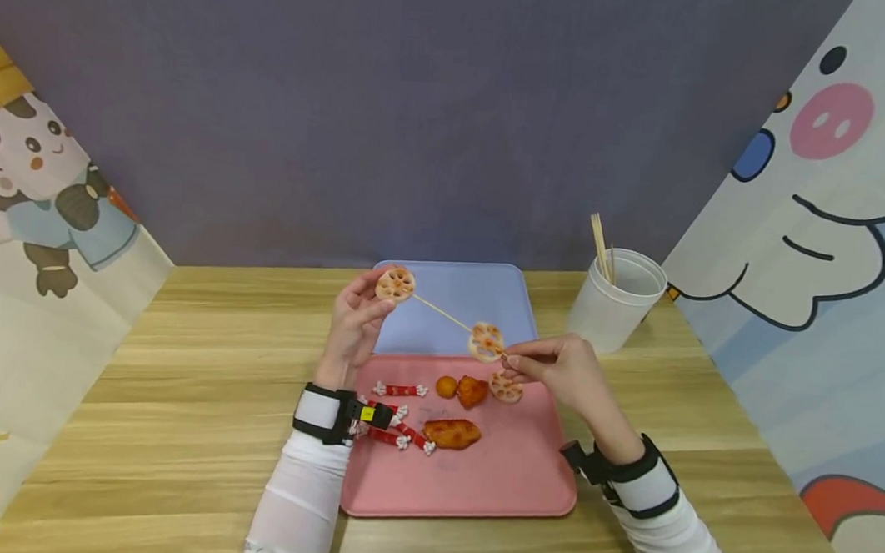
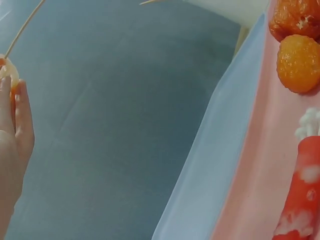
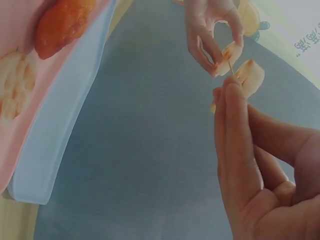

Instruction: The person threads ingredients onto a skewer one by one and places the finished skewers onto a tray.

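My left hand (image 1: 355,320) pinches a lotus root slice (image 1: 395,284) by its edge, thumb in front. From this slice a thin bamboo skewer (image 1: 442,312) runs down to the right, through a second lotus root slice (image 1: 487,342). Just past that second slice, my right hand (image 1: 563,373) pinches the skewer's end between thumb and fingers. Both slices are raised over the trays, as the right wrist view also shows with the held slice (image 3: 231,54) and the nearer slice (image 3: 251,79). The skewer's tip at the left slice is hidden.
A pink tray (image 1: 506,489) bears another lotus slice (image 1: 506,388), a chicken wing (image 1: 453,433), a round ball (image 1: 447,386), a browned chunk (image 1: 471,391) and several red-wrapped sticks (image 1: 401,390). Behind lies a blue tray (image 1: 465,282). A white bucket (image 1: 612,310) with skewers (image 1: 600,243) stands right.
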